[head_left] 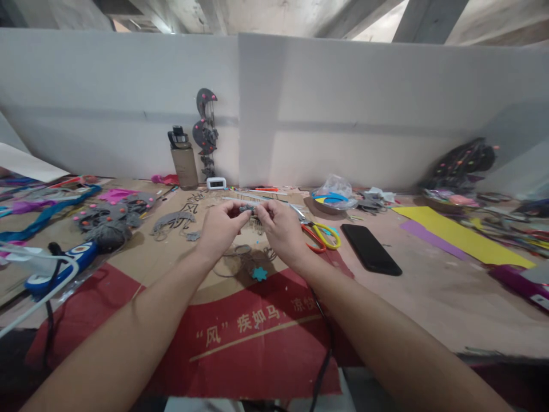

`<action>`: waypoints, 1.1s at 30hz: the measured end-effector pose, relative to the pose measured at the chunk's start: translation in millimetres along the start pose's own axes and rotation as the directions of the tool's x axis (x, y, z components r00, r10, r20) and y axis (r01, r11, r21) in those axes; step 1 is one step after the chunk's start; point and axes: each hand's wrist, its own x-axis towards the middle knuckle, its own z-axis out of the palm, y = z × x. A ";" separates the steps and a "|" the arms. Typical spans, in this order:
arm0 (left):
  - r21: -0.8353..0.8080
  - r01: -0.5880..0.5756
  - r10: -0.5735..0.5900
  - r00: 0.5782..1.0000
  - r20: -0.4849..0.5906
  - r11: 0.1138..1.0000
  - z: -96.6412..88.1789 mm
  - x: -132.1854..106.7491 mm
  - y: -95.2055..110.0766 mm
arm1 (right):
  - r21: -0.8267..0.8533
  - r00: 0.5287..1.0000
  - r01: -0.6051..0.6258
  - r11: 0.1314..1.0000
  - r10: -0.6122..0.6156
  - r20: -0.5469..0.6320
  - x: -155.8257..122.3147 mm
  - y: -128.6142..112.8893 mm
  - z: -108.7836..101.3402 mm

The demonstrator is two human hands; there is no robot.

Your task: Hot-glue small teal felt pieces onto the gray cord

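Note:
My left hand (221, 226) and my right hand (281, 228) meet above the cardboard sheet (180, 274), fingers pinched together on a small grey felt piece (247, 210) held between them. Thin grey cords (240, 257) hang from it down onto the cardboard. A small teal flower shape (259, 273) lies just below my hands. Red-and-yellow scissors (319, 234) rest right beside my right hand.
A black phone (371, 249) lies right of the scissors. Yellow and purple foam sheets (454, 234), a bowl with a plastic bag (334, 194), a water bottle (184, 160), a hanging grey felt ornament (205, 131), grey felt cutouts (111, 220) and a power strip (60, 266) surround the work spot.

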 end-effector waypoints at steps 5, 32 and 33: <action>-0.047 0.013 -0.012 1.000 0.028 0.999 0.5 0.5 0.7 | 0.029 1.000 -0.005 1.000 0.004 0.021 -0.1 -1.4 -0.1; -0.164 0.031 -0.022 0.998 0.060 0.986 4.6 2.0 -4.0 | 0.002 0.998 -0.015 1.000 0.015 0.057 -1.2 -6.5 -2.8; -0.139 0.022 -0.015 0.999 0.052 0.990 4.5 1.7 -3.2 | 0.018 0.998 -0.030 0.999 0.028 0.063 -0.8 -6.4 -2.3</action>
